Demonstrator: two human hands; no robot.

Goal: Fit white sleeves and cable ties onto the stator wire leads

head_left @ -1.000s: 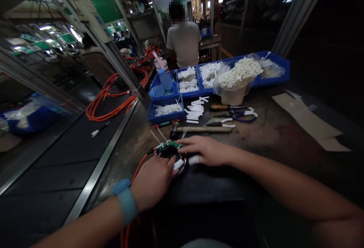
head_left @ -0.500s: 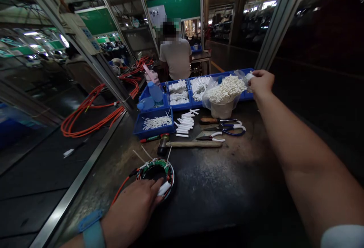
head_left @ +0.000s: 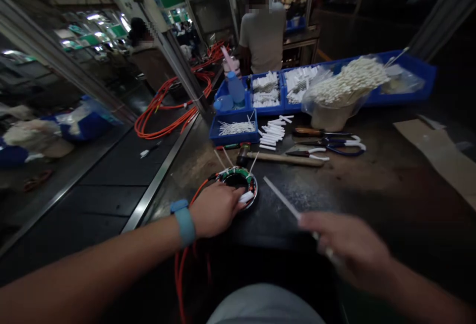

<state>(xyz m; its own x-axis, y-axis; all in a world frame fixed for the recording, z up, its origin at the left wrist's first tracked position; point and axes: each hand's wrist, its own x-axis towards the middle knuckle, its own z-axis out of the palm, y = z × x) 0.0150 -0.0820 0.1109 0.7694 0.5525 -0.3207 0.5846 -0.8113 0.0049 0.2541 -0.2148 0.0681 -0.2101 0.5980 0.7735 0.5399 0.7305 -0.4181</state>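
Note:
My left hand (head_left: 215, 210), with a blue band at the wrist, is closed on the near side of a ring-shaped wound stator (head_left: 254, 180) lying on the bench. By its fingertips is a short white sleeve (head_left: 246, 197) at the ring's edge. Green and orange parts line the ring, and several thin white ties (head_left: 254, 163) stick up from it. My right hand (head_left: 345, 240), blurred, is closed around a long, thin white tie (head_left: 280, 196) that points up and left, above the bench right of the ring.
Behind lie a hammer (head_left: 286, 159), pliers (head_left: 307, 152) and loose white tubes (head_left: 273, 133). Blue bins (head_left: 416, 74) line the back, with a bagged bundle of white ties (head_left: 349, 81). Cardboard (head_left: 435, 153) lies right, orange cables (head_left: 163, 116) left. A person (head_left: 262, 31) sits beyond.
My right hand has come back from the far right bin towards me and now holds a thin white tie. My left hand stays on the stator; the view has turned.

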